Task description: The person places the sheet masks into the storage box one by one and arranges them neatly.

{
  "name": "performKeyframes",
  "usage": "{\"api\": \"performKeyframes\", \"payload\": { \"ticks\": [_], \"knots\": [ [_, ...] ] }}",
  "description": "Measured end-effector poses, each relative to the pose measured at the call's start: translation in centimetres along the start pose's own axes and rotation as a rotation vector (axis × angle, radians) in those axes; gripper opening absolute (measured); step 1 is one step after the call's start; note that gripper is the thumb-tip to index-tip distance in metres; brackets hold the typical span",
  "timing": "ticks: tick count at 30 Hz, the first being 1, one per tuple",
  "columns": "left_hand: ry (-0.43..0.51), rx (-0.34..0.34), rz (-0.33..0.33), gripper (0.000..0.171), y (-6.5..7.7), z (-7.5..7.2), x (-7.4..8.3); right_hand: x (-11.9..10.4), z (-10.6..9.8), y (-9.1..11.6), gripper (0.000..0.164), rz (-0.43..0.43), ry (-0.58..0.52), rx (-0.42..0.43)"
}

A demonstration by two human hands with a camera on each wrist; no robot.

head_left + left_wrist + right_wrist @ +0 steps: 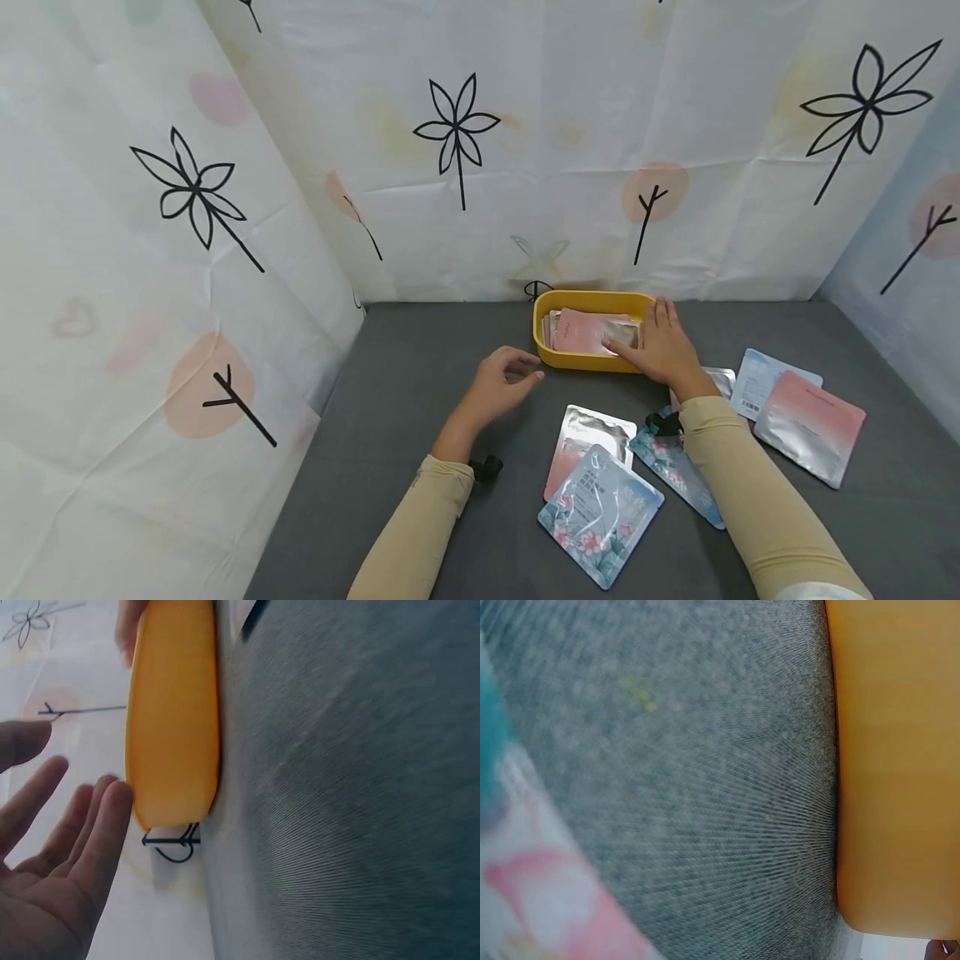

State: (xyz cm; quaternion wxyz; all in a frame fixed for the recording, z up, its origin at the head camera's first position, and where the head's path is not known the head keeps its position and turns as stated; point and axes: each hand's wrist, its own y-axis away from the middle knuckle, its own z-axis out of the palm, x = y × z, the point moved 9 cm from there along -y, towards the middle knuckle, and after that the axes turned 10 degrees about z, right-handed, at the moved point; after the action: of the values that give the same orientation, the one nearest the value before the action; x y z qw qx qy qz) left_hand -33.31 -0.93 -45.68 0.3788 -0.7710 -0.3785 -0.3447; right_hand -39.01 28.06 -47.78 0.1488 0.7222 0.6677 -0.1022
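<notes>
A yellow plastic basket (592,363) stands on the table against the back cloth, with several small pink packets (581,331) inside. My right hand (663,348) rests at its right end, fingers straight along the outer side and thumb reaching over the front rim. Off the basket's front left corner is my left hand (497,385), its fingers loosely bent and holding nothing. The left wrist view shows that left hand (60,885) close beside the basket's side wall (172,712). In the right wrist view the basket wall (900,765) fills the right edge.
Nearer on the grey table (420,350) lie a blue floral sachet (602,517), a silver-and-pink sachet (592,429) under it, and another blue sachet (682,475) partly beneath my right arm. Farther right are a light blue sachet (772,379) and a pink-silver one (810,425).
</notes>
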Motion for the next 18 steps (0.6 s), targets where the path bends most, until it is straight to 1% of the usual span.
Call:
{"api": "performKeyframes", "payload": {
  "ticks": [5, 9, 13, 18],
  "knots": [
    [0.011, -0.153, 0.007, 0.034, 1.3, 2.3, 0.9, 0.0, -0.2, 0.0, 0.128, 0.003, 0.005, 0.008],
    [0.019, -0.250, 0.020, 0.035, 2.2, 4.2, 1.6, 0.0, -0.2, 0.0, 0.128, 0.005, 0.009, 0.012],
    [0.022, -0.304, 0.034, 0.035, 2.8, 5.4, 2.0, 0.0, -0.1, 0.0, 0.128, 0.009, 0.005, 0.010],
    [0.027, -0.336, 0.048, 0.037, 3.3, 6.2, 2.5, 0.0, 0.0, 0.1, 0.129, 0.008, 0.007, 0.005]
  ]
}}
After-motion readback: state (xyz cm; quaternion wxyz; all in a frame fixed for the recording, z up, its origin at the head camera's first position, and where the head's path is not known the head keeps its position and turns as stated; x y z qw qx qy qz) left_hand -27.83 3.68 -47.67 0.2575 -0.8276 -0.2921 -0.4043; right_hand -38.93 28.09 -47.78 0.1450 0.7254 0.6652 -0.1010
